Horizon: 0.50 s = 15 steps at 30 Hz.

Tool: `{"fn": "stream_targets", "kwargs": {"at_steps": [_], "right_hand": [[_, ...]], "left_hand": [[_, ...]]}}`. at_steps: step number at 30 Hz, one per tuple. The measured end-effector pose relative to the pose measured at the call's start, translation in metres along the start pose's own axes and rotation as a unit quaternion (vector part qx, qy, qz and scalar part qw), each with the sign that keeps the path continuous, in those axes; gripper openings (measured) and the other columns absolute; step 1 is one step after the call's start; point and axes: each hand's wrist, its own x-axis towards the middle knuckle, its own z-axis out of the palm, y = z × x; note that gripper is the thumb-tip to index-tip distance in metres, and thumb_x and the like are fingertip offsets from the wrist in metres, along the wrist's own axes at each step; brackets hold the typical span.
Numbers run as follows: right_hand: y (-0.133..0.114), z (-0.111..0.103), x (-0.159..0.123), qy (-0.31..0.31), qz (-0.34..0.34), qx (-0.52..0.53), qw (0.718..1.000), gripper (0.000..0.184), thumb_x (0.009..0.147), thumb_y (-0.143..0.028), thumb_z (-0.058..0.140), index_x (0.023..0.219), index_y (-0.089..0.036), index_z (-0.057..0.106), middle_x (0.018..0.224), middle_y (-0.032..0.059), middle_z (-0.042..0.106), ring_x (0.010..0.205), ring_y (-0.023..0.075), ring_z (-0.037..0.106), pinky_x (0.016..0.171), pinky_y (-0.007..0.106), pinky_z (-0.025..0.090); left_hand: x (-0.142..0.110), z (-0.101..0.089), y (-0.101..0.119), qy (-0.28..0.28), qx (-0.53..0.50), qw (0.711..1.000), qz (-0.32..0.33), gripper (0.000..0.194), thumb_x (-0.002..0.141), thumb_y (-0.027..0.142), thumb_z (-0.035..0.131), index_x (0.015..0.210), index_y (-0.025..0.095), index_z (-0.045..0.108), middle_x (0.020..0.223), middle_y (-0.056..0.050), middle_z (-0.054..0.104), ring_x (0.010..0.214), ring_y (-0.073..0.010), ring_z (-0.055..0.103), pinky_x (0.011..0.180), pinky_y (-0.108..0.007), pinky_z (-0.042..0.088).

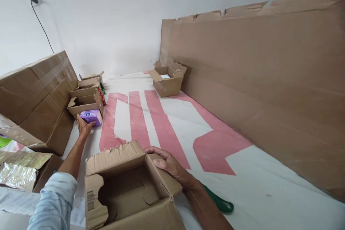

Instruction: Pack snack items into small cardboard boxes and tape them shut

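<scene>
My left hand (84,125) reaches far forward and grips a purple packet (91,116) that lies in a small open box (85,107) on its side at the left. My right hand (167,163) rests on the right flap of an open empty cardboard box (129,190) just in front of me, its fingers curled over the flap's edge. That box has torn flaps and a barcode on its left side.
A big taped carton (35,97) stands at the left, with a foil-lined box (21,172) below it. More small open boxes (90,81) sit behind the purple packet. Another small open box (167,79) stands at the back. A large cardboard sheet (264,90) leans at the right. A green strap (219,201) lies by my right wrist.
</scene>
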Motion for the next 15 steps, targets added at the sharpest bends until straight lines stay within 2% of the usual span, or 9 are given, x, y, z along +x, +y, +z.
{"fn": "stream_targets", "kwargs": {"at_steps": [4, 7, 11, 15], "right_hand": [[-0.002, 0.000, -0.003, -0.003, -0.002, -0.014, 1.000, 0.061, 0.069, -0.067, 0.081, 0.113, -0.026, 0.071, 0.102, 0.0042, 0.074, 0.085, 0.0261, 0.069, 0.077, 0.037, 0.054], [-0.004, 0.000, -0.004, -0.001, -0.001, -0.023, 1.000, 0.060, 0.072, -0.065, 0.079, 0.117, -0.027, 0.071, 0.104, 0.0046, 0.076, 0.086, 0.0270, 0.071, 0.077, 0.037, 0.057], [-0.003, 0.001, -0.002, -0.002, -0.015, -0.034, 0.999, 0.059, 0.073, -0.066, 0.078, 0.116, -0.027, 0.072, 0.103, 0.0049, 0.076, 0.086, 0.0273, 0.071, 0.077, 0.038, 0.057], [-0.004, 0.003, -0.002, 0.003, -0.026, -0.032, 0.999, 0.061, 0.070, -0.067, 0.079, 0.115, -0.026, 0.071, 0.101, 0.0050, 0.076, 0.084, 0.0272, 0.071, 0.077, 0.039, 0.057]], "left_hand": [[0.019, 0.000, 0.009, 0.000, 0.011, 0.999, -0.041, 0.127, 0.066, 0.030, 0.093, 0.166, 0.011, 0.017, 0.161, -0.029, 0.043, 0.156, -0.0460, 0.041, 0.127, -0.057, 0.037], [0.021, -0.009, 0.018, -0.002, 0.026, 0.998, -0.062, 0.124, 0.065, 0.025, 0.093, 0.164, 0.007, 0.022, 0.159, -0.033, 0.044, 0.153, -0.0500, 0.043, 0.124, -0.059, 0.039], [0.001, -0.032, 0.025, -0.013, 0.043, 0.998, -0.042, 0.103, 0.067, 0.029, 0.093, 0.154, 0.009, 0.042, 0.152, -0.030, 0.053, 0.148, -0.0520, 0.048, 0.120, -0.062, 0.042], [-0.032, -0.061, 0.027, -0.034, 0.047, 0.998, 0.018, 0.070, 0.073, 0.034, 0.090, 0.135, 0.020, 0.063, 0.148, -0.018, 0.059, 0.146, -0.0428, 0.052, 0.123, -0.052, 0.042]]}}
